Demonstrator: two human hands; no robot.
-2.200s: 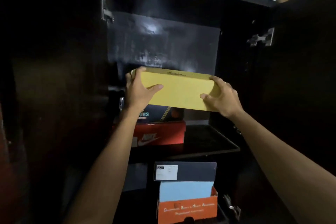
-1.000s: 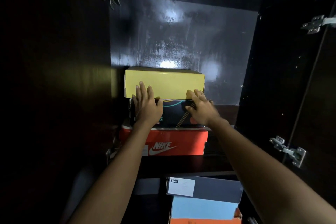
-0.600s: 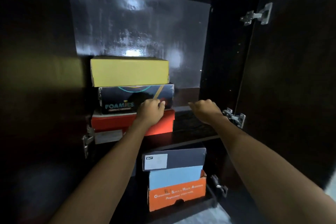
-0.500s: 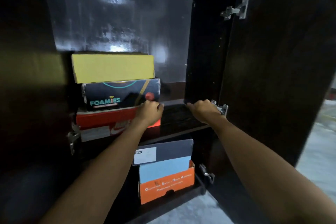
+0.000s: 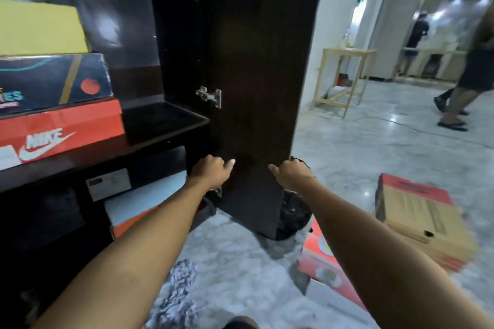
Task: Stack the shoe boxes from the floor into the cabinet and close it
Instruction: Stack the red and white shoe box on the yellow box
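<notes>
- Boxes stand stacked on the upper shelf (image 5: 165, 125) of the dark cabinet at the left of the frame: a yellow box (image 5: 40, 28) on top, a dark blue box (image 5: 53, 80) under it, and a red Nike box (image 5: 61, 131) at the bottom.
- Below that shelf, at lower left, sit a dark box with a white label (image 5: 108, 184), a light blue box (image 5: 139, 200) and a partly hidden orange box (image 5: 125, 224).
- The cabinet's right door (image 5: 256, 88) stands open in the middle of the frame, with a metal hinge (image 5: 209, 96) showing on it.
- The left hand (image 5: 211, 171) is loosely curled in front of the door's lower part and grips nothing; whether it touches the door cannot be told.
- The right hand (image 5: 290, 173) is loosely curled near the door's outer edge; whether it has hold of that edge cannot be told.
- On the marble floor (image 5: 361, 147) at lower right lie a brown cardboard box (image 5: 422, 222) and a red box (image 5: 320, 259) beside it.
- At upper right stand a wooden table (image 5: 344, 75) and two people, blurred.
</notes>
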